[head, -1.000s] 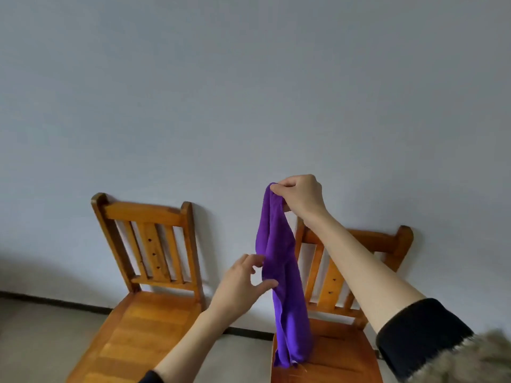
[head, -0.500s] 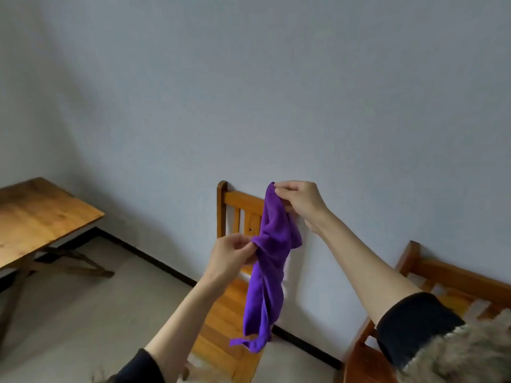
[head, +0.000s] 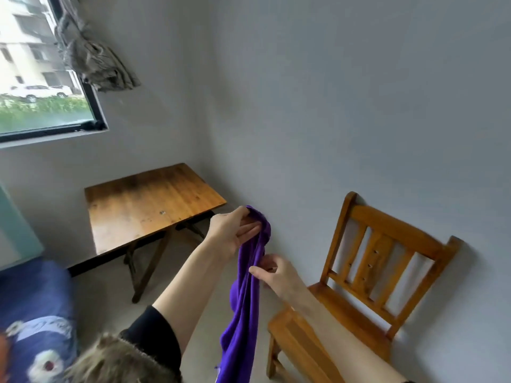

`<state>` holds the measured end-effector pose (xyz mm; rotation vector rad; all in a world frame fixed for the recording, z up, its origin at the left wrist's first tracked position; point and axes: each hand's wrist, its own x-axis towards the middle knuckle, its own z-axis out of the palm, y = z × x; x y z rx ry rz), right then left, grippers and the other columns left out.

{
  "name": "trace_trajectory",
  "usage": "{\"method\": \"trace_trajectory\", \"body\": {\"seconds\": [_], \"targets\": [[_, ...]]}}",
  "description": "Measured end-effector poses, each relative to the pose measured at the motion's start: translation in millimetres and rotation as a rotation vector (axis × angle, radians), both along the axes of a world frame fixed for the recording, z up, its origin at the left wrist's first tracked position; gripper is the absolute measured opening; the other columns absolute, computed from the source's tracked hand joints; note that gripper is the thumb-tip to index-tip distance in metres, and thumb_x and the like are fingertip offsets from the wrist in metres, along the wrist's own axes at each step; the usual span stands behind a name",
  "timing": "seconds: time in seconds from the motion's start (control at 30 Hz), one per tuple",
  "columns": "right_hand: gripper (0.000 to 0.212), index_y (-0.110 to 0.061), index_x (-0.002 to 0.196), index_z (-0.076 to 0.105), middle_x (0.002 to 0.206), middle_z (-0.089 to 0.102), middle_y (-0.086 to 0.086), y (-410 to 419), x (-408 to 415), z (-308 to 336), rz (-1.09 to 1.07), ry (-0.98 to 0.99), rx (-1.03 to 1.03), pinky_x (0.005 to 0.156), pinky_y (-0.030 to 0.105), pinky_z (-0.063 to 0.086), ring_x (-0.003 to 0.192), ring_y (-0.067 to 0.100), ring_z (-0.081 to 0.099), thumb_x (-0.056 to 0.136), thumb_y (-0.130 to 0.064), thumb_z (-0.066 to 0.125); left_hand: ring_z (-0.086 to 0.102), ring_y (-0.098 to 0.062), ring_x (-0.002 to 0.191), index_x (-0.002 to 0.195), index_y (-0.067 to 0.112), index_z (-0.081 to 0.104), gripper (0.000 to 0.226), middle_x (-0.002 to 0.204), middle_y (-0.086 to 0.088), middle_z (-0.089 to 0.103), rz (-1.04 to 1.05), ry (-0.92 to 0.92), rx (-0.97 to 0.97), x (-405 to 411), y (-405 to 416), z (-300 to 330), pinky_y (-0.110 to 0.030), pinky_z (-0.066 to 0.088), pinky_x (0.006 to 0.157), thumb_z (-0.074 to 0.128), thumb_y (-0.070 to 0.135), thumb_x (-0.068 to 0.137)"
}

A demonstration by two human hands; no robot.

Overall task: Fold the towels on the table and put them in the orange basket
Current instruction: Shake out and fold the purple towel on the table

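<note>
Wooden chair [head: 367, 275] beside purple towel [head: 243, 308]

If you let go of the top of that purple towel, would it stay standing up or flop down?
Probably flop: the purple towel hangs limp in long folds below the left hand. It seems light, since fingertips hold it. The right hand bunches it easily, so it looks soft.

grey walls [head: 331, 92] | window [head: 41, 78] | wooden table [head: 149, 200] | wooden chair [head: 373, 272]

soft matt cloth towel [head: 244, 308]; glossy varnished wooden table [head: 149, 200]
</note>
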<state>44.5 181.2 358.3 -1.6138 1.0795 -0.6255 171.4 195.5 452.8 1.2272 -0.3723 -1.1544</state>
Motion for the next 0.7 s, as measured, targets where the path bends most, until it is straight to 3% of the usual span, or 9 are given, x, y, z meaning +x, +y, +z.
{"method": "trace_trajectory", "body": {"seconds": [0.17, 0.3, 0.43, 0.53, 0.7], "targets": [[0.028, -0.016, 0.092, 0.061, 0.082, 0.068, -0.006, -7, 88, -8, -0.030, -0.050, -0.042, 0.073, 0.019, 0.049, 0.079, 0.011, 0.064, 0.078, -0.038, 0.072, 0.070, -0.022, 0.060, 0.087, -0.005, 0.061, 0.011, 0.071, -0.017, 0.070, 0.155, -0.001, -0.010, 60, 0, 1, -0.025, 0.057, 0.053, 0.055, 0.005, 0.088], [0.028, -0.016, 0.097, 0.060, 0.084, 0.065, -0.006, -31, 144, -4, -0.021, -0.059, -0.139, 0.073, 0.020, 0.046, 0.080, 0.012, 0.062, 0.084, -0.041, 0.063, 0.071, -0.021, 0.063, 0.086, -0.002, 0.062, 0.012, 0.066, -0.012, 0.072, 0.264, -0.013, -0.040, 105, -9, 8, -0.025, 0.057, 0.054, 0.055, 0.007, 0.089], [0.009, -0.019, 0.091, 0.061, 0.078, 0.062, -0.008, -62, 186, 5, 0.100, -0.063, -0.228, 0.059, 0.013, 0.042, 0.072, 0.010, 0.060, 0.091, -0.025, 0.054, 0.072, -0.023, 0.066, 0.085, -0.003, 0.063, 0.015, 0.070, -0.015, 0.072, 0.387, -0.045, -0.062, 146, -18, 25, -0.027, 0.058, 0.055, 0.054, 0.008, 0.090], [0.009, -0.022, 0.084, 0.056, 0.072, 0.060, -0.011, -85, 206, 15, 0.164, -0.114, -0.295, 0.051, 0.008, 0.040, 0.064, 0.002, 0.057, 0.091, -0.016, 0.053, 0.071, -0.024, 0.064, 0.083, -0.004, 0.062, 0.021, 0.067, -0.016, 0.071, 0.529, -0.040, -0.077, 184, -19, 32, -0.027, 0.058, 0.054, 0.052, 0.011, 0.092], [0.010, -0.023, 0.087, 0.054, 0.076, 0.060, -0.013, -117, 238, 29, 0.280, -0.174, -0.311, 0.052, 0.006, 0.043, 0.067, -0.001, 0.059, 0.090, -0.015, 0.057, 0.069, -0.022, 0.065, 0.085, -0.001, 0.061, 0.022, 0.083, -0.016, 0.069, 0.685, 0.022, -0.022, 235, -12, 14, -0.026, 0.058, 0.052, 0.045, 0.011, 0.095]]}}
